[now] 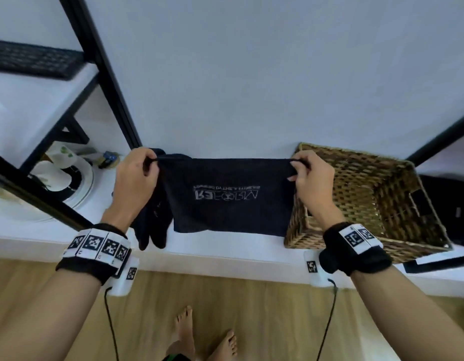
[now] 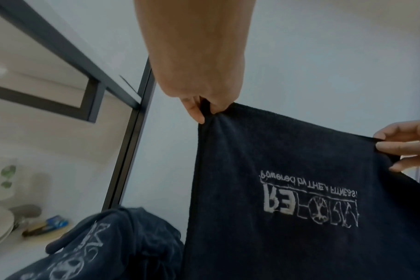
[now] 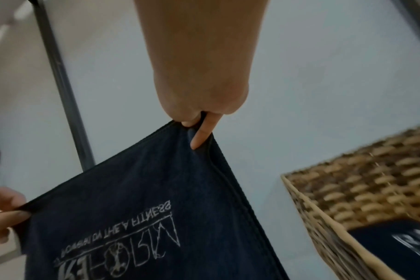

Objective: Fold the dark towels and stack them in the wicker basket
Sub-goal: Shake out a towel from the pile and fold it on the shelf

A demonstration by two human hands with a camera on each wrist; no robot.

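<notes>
A dark navy towel (image 1: 228,201) with white lettering hangs stretched above the white shelf. My left hand (image 1: 137,173) pinches its upper left corner and my right hand (image 1: 311,175) pinches its upper right corner; the wrist views show the same towel (image 2: 288,189) (image 3: 144,217) with the pinching left hand (image 2: 204,108) and right hand (image 3: 197,128). More dark towels (image 1: 152,225) lie crumpled below my left hand, seen closer as a heap (image 2: 113,246). The wicker basket (image 1: 356,194) stands to the right, and a folded dark towel (image 3: 396,246) lies inside this basket (image 3: 348,189).
A black shelf post (image 1: 106,74) rises at the left, with white plates (image 1: 69,183) and small items beyond it. A black object (image 1: 449,207) sits right of the basket. The white shelf edge (image 1: 225,254) runs below, over the wooden floor and my bare feet (image 1: 205,334).
</notes>
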